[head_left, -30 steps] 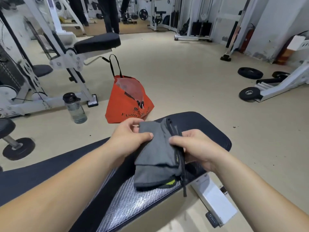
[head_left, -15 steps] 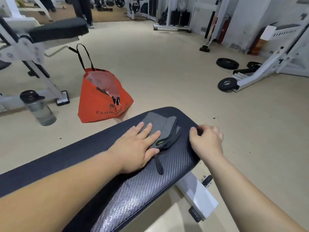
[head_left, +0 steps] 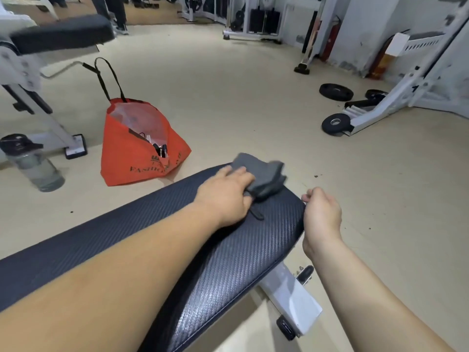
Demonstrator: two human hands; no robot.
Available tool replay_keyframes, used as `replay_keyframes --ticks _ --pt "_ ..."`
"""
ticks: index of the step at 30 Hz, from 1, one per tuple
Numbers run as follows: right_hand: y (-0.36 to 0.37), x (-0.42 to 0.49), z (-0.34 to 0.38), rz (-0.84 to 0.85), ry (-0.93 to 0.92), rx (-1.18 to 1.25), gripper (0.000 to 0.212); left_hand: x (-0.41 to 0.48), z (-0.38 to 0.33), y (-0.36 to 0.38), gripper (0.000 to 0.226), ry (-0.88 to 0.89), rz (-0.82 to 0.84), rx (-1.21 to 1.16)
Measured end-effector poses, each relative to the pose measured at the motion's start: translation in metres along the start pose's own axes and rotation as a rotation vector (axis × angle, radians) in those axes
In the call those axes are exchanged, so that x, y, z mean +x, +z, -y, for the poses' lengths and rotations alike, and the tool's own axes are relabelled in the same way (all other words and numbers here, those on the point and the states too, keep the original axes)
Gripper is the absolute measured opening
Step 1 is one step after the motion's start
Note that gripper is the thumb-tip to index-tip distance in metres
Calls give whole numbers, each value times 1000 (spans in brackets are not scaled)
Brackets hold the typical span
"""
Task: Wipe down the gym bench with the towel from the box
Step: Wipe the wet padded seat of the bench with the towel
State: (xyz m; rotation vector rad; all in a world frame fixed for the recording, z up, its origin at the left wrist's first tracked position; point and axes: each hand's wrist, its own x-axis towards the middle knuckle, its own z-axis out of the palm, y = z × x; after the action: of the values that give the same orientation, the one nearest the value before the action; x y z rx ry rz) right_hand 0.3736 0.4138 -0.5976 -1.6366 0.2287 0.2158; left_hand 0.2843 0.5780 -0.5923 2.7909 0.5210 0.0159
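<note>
Motion-blurred towel [head_left: 261,174]; bench [head_left: 142,224] cut off left.

You are in a gym: a padded bench [head_left: 177,250], weight plates [head_left: 336,91] and weight machines [head_left: 251,19] surround you.

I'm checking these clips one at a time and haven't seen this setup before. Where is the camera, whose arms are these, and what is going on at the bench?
There is no machine here. The camera sits on a person's head and looks forward and down, so the two bare arms are that person's own. The dark padded surface is a gym bench. The left hand presses a grey towel flat on the bench near its far end, which looks like wiping. The right hand holds nothing and rests at the bench's edge. On the floor beyond stand an orange bag and a water bottle, with weight plates further right.
</note>
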Motion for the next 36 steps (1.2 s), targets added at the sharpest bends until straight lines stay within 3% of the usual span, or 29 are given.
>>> replay_keyframes --ticks 3,7,9,12,15,16,20,22,26,28,31,33,34,36 --pt "-2 5 0 -32 -13 4 21 -15 -28 10 42 -11 -30 -31" --pt "-5 6 7 -37 -4 32 9 -83 -43 12 45 326 13 -32" --pt "-11 5 9 25 -77 -169 6 -92 -11 2 46 395 37 4" --pt "-14 -4 9 101 -301 -556 21 -92 49 -12 48 122 -30 11" --pt "5 -27 10 250 -569 -713 22 -106 65 -17 47 -232 -119 -22" --pt "13 -38 11 321 -625 -751 22 -116 58 -13 48 -232 -98 -4" --pt "33 -71 14 491 -729 -840 30 -176 44 -12 46 97 -37 21" --pt "32 -78 14 527 -721 -847 28 -178 76 -21 46 45 -21 41" --pt "30 -90 15 569 -736 -872 24 -176 100 -29 42 -424 -153 -61" --pt "33 -96 17 581 -759 -879 22 -188 80 -19 43 -398 -151 -8" --pt "42 -105 20 600 -792 -878 22 -235 49 -17 46 -79 -55 53" --pt "48 -114 20 638 -808 -879 22 -259 65 -25 46 93 6 60" --pt "51 -119 19 665 -813 -876 22 -263 83 -28 46 96 8 62" --pt "54 -130 16 744 -818 -872 19 -269 115 -33 44 -117 -47 21"
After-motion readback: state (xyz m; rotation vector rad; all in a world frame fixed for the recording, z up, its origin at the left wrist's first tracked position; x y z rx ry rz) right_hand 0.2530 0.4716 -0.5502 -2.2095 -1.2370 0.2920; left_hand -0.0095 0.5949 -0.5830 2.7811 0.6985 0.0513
